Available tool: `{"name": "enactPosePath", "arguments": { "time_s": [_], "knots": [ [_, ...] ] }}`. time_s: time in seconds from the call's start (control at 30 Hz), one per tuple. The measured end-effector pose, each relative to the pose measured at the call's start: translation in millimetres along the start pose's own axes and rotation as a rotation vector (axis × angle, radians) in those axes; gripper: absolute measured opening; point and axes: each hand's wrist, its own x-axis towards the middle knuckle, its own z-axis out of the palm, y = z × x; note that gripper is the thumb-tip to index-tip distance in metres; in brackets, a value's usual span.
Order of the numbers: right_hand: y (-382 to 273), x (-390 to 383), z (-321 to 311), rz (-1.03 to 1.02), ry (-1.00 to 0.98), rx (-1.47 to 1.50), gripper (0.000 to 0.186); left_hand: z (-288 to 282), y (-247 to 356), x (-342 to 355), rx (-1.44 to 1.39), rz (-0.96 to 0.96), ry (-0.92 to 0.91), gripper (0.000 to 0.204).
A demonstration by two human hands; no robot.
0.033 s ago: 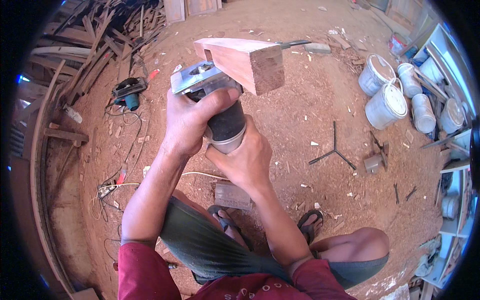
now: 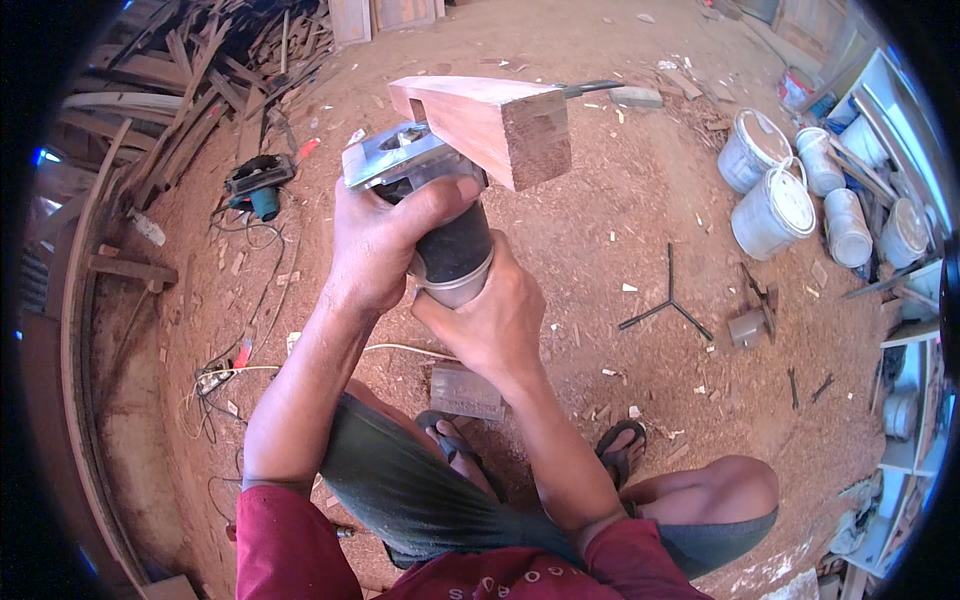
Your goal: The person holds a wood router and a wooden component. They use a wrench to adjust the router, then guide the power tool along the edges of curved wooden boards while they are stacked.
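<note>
Both my hands hold a hand router (image 2: 455, 248) with a black and grey body, tilted so its shiny metal base plate (image 2: 400, 155) is at the far end. My left hand (image 2: 368, 240) wraps the upper body just below the plate, thumb across the front. Lower down, my right hand (image 2: 497, 318) is closed around the grey end. Against the plate's right edge is a pale reddish wooden block (image 2: 535, 140) with a small notch; whether it is fixed to the plate I cannot tell. A dark bar (image 2: 592, 88) shows beyond the block.
A teal circular saw (image 2: 262, 190) and its cord lie on the dusty floor at left, near piled scrap wood (image 2: 160, 70). White buckets (image 2: 772, 212) stand at right. A three-armed wrench (image 2: 669, 300) and two spanners (image 2: 793, 388) lie on the floor. Shelves line the right edge.
</note>
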Motion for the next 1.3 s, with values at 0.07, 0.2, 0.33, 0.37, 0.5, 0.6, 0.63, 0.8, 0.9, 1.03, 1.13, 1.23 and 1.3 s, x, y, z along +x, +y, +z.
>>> {"name": "enactPosePath", "arguments": {
  "time_s": [0.07,0.2,0.33,0.37,0.5,0.6,0.63,0.8,0.9,1.03,1.13,1.23,1.3],
  "knots": [
    [-0.6,-0.1,-0.3,-0.008,0.0,0.0,0.057,-0.1,0.7,-0.3,0.004,0.014,0.009,0.028],
    [-1.8,-1.8,-1.2,-0.019,0.003,0.017,0.056,1.4,3.3,-2.8,0.007,0.004,0.007,0.028],
    [-0.8,-2.9,-0.1,-0.01,0.007,0.024,0.057,0.2,2.6,-3.5,0.013,-0.004,0.008,0.028],
    [-0.3,-2.8,0.0,-0.014,0.014,0.019,0.057,-1.1,0.9,-2.6,0.015,0.0,0.003,0.028],
    [1.8,-2.4,0.4,-0.01,0.015,0.011,0.057,-0.4,-1.8,-2.7,-0.037,-0.022,0.0,0.029],
    [3.3,-1.4,1.5,-0.009,-0.003,0.035,0.057,-1.5,-3.9,-1.8,-0.036,-0.038,-0.001,0.03],
    [4.1,-1.1,1.2,-0.008,-0.022,0.045,0.057,-3.6,-4.8,-1.0,-0.041,-0.039,-0.021,0.03],
    [3.4,-3.2,3.0,0.038,-0.041,0.081,0.057,-6.3,-4.8,-2.2,0.002,-0.001,-0.039,0.032],
    [5.1,-3.8,3.2,0.024,-0.003,0.099,0.058,0.7,-3.1,-4.2,-0.015,-0.003,-0.009,0.033],
    [4.7,-1.8,5.0,0.068,-0.017,0.076,0.059,0.4,-8.3,-2.4,0.008,0.003,0.017,0.034],
    [8.3,0.4,10.0,0.063,0.007,0.063,0.059,1.3,-10.6,-0.3,0.015,0.024,0.018,0.032],
    [11.7,0.5,13.9,0.038,0.071,0.034,0.056,3.0,-12.0,0.4,0.048,0.007,0.032,0.03],
    [11.2,2.1,13.2,0.043,0.054,0.035,0.057,4.0,-10.5,0.4,0.051,-0.013,0.055,0.029]
  ]
}}
